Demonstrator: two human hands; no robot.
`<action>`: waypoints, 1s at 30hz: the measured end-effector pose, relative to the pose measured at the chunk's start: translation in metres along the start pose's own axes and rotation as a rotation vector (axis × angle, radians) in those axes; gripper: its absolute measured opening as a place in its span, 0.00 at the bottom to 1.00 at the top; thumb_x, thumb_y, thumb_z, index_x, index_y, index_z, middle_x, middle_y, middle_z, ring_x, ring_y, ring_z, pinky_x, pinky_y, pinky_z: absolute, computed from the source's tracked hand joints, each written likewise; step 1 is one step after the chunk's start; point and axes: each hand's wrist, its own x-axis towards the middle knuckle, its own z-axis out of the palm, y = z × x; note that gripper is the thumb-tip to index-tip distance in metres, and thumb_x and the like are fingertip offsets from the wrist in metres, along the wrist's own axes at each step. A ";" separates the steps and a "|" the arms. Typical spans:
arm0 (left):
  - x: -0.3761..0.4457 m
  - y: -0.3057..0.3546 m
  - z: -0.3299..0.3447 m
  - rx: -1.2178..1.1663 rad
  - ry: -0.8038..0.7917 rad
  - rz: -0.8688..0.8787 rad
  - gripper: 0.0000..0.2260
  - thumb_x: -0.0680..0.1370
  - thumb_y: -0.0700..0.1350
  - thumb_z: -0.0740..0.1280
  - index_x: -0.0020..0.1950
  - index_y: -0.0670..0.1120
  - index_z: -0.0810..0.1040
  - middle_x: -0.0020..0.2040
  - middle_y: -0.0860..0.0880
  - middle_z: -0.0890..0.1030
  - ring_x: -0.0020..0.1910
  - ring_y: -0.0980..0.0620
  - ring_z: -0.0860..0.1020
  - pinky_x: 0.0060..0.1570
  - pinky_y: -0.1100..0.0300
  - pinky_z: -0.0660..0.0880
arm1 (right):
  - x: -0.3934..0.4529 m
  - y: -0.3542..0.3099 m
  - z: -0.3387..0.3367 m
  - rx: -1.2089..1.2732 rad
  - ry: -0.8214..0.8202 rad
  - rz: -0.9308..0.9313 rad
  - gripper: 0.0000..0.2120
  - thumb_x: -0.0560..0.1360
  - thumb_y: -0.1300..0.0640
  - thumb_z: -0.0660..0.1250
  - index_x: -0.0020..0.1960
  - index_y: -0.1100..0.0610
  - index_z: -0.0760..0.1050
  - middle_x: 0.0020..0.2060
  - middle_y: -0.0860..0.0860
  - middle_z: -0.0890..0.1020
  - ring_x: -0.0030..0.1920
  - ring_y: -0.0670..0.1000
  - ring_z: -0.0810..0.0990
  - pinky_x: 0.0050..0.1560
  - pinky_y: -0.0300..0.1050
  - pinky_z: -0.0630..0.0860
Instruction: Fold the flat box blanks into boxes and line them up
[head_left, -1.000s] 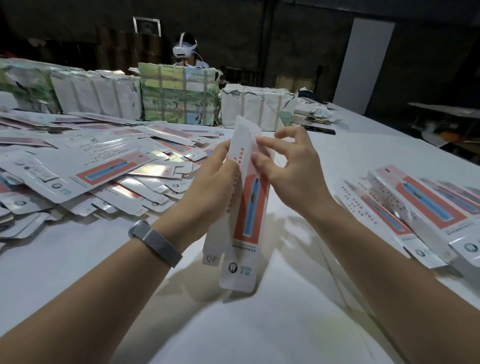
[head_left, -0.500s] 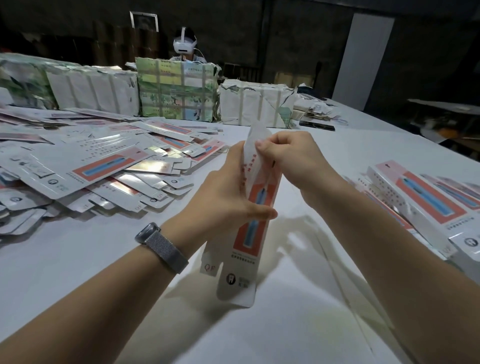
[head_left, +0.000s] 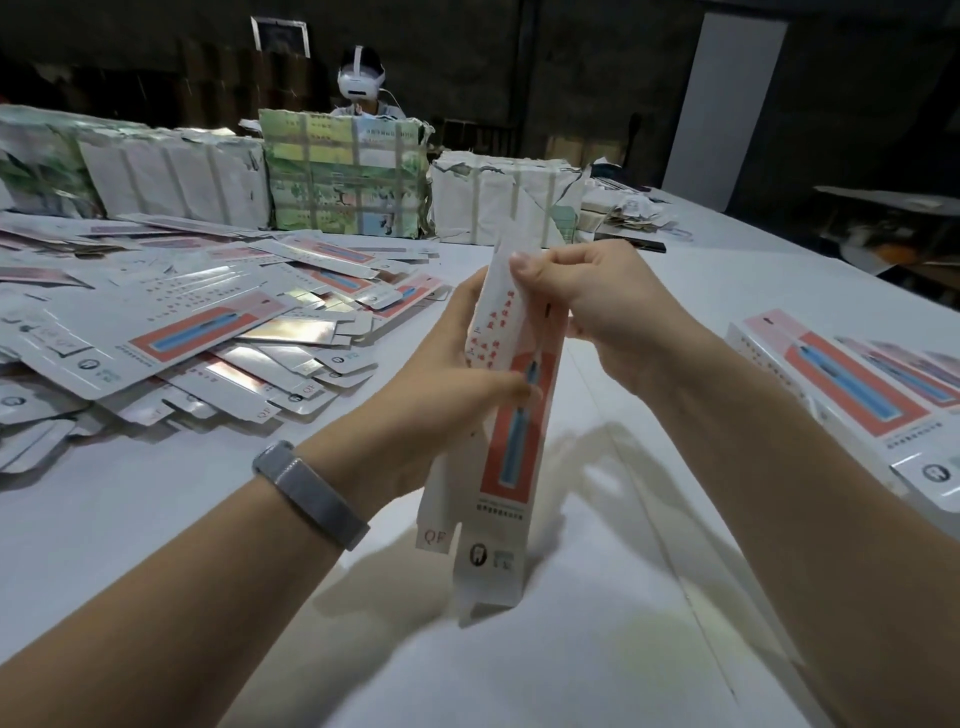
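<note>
White box blank (head_left: 511, 431) (one) gripped: left hand (head_left: 441, 374), right hand (head_left: 597, 306).

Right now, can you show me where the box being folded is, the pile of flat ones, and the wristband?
box blank (head_left: 511, 436): head view, on its red front panel.
pile of flat blanks (head_left: 171, 332): head view, on the top blank's white face.
wristband (head_left: 311, 493): head view, on the grey band, left wrist.

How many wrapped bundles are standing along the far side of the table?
4: green-printed at far left, white beside it, colourful in the middle, white on the right. More may continue off-frame left.
</note>
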 end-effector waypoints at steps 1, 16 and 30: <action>-0.002 0.000 0.002 -0.150 -0.059 -0.080 0.28 0.77 0.34 0.70 0.66 0.63 0.69 0.52 0.47 0.84 0.46 0.44 0.86 0.38 0.49 0.83 | 0.001 0.001 0.001 0.027 0.019 0.003 0.14 0.78 0.57 0.69 0.47 0.70 0.81 0.38 0.58 0.82 0.36 0.51 0.81 0.41 0.43 0.81; -0.001 -0.011 0.007 -0.374 -0.085 -0.141 0.17 0.67 0.41 0.69 0.54 0.41 0.73 0.36 0.45 0.79 0.31 0.50 0.76 0.34 0.56 0.78 | -0.005 0.002 0.006 0.151 0.140 -0.080 0.05 0.77 0.53 0.71 0.47 0.53 0.76 0.42 0.49 0.75 0.33 0.36 0.75 0.38 0.33 0.70; 0.004 -0.019 0.003 -0.006 0.316 0.207 0.24 0.67 0.57 0.70 0.55 0.60 0.59 0.52 0.47 0.78 0.42 0.54 0.85 0.40 0.61 0.80 | -0.019 0.028 0.044 0.491 -0.055 -0.137 0.19 0.84 0.52 0.57 0.72 0.36 0.64 0.54 0.41 0.83 0.55 0.50 0.84 0.53 0.52 0.83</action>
